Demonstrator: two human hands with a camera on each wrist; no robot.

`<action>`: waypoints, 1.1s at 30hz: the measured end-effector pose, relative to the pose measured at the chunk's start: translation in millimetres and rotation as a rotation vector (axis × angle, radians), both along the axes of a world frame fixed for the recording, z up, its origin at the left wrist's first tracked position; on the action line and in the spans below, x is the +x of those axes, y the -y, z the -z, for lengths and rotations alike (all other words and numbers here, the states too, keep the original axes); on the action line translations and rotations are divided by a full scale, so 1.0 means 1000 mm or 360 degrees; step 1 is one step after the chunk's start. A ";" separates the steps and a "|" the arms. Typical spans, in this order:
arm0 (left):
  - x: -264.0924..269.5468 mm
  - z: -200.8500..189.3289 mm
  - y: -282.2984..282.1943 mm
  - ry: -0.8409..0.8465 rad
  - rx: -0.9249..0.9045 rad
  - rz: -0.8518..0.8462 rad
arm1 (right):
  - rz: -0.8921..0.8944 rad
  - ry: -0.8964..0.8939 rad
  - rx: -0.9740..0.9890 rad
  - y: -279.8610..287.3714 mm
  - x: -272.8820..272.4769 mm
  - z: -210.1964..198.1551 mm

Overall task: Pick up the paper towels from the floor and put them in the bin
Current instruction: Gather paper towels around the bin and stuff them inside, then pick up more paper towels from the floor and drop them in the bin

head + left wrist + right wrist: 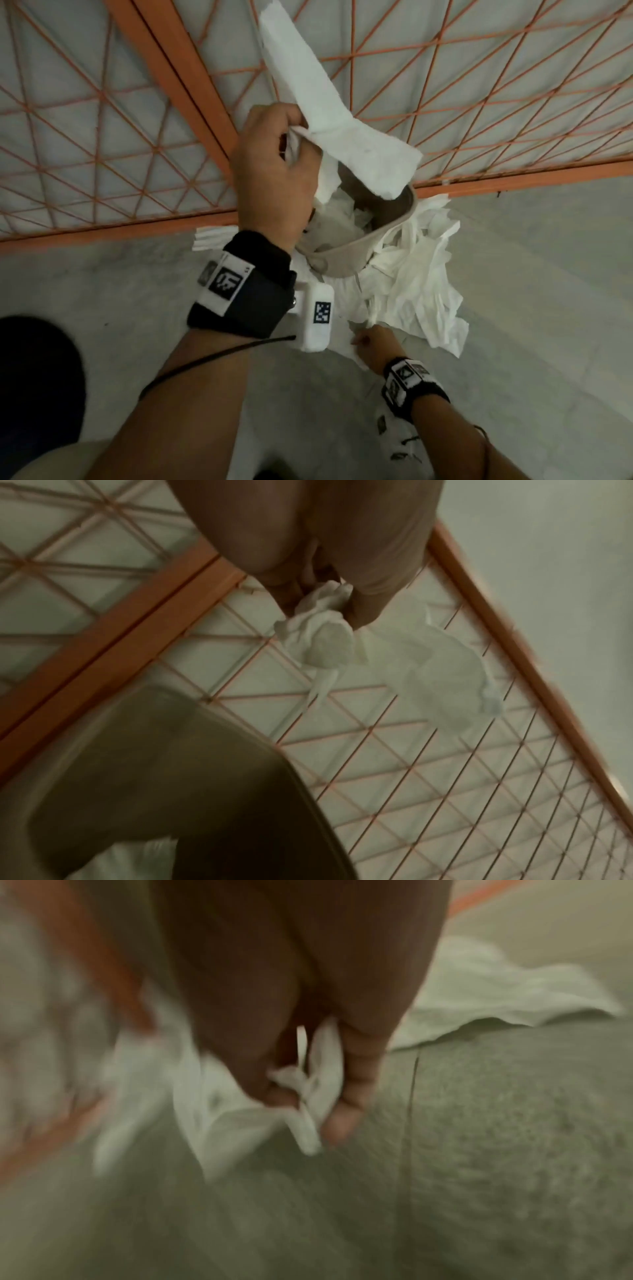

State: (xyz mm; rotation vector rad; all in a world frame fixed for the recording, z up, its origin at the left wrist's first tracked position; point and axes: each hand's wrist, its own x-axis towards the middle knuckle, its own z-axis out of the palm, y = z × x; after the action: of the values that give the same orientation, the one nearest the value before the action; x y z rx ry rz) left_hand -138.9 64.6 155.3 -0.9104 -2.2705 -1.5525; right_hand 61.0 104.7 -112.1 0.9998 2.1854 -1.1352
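Observation:
My left hand (274, 164) is raised above the beige bin (346, 255) and grips a long white paper towel (318, 99) that trails up and to the right. In the left wrist view the fingers (363, 607) pinch the bunched towel (325, 639) over the bin's rim (308, 799). The bin holds crumpled towels (342, 209). A heap of paper towels (414, 291) lies on the floor to the right of the bin. My right hand (371, 342) is low at that heap; in the blurred right wrist view its fingers (349, 1112) pinch a strip of towel (308, 1123).
An orange metal grid panel (137, 113) stands behind the bin. A flat towel piece (212, 236) lies at the panel's foot, left of the bin. The grey floor (531, 274) spreads to the right. A dark rounded object (37, 383) sits at the lower left.

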 end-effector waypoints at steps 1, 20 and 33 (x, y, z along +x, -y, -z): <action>-0.002 0.011 -0.007 0.0036 -0.0111 0.0015 | 0.0075 0.0012 -0.0082 -0.003 0.001 -0.012; -0.036 0.152 0.092 0.1239 -0.0410 -0.0713 | 0.0352 -0.1457 0.0626 -0.097 -0.149 -0.252; -0.036 0.244 0.087 0.1265 -0.1244 -0.0371 | 0.0507 -0.1494 0.0672 -0.071 -0.073 -0.214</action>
State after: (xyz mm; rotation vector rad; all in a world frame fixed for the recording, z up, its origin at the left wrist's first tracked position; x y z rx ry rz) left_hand -174.9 -22.2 -88.7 -0.0815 -3.5020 -0.9914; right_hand -12.3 175.9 101.7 1.1566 3.1900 -1.5366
